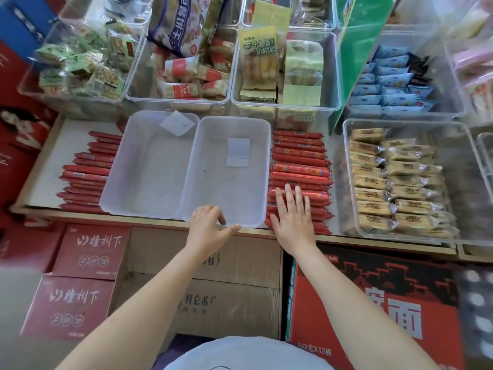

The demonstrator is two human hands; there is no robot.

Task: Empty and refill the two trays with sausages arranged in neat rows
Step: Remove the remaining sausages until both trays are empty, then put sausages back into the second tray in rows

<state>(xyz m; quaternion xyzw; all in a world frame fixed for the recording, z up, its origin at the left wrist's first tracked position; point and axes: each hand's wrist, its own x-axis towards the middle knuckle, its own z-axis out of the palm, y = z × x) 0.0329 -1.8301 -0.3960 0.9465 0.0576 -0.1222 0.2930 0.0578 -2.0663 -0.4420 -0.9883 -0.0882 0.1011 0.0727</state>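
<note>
Sausages [300,166] lengthwise left-right beside trays [226,166]

The pale shelf [69,134] carries two empty trays [149,166] side by side, flanked by red sausages [298,166].

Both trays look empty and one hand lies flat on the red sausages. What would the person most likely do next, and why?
Probably curl the right hand around a few sausages from the right pile and lay them in the right tray. That tray holds only a paper slip, the left hand holds its near rim, and the open right hand already rests on the pile.
</note>
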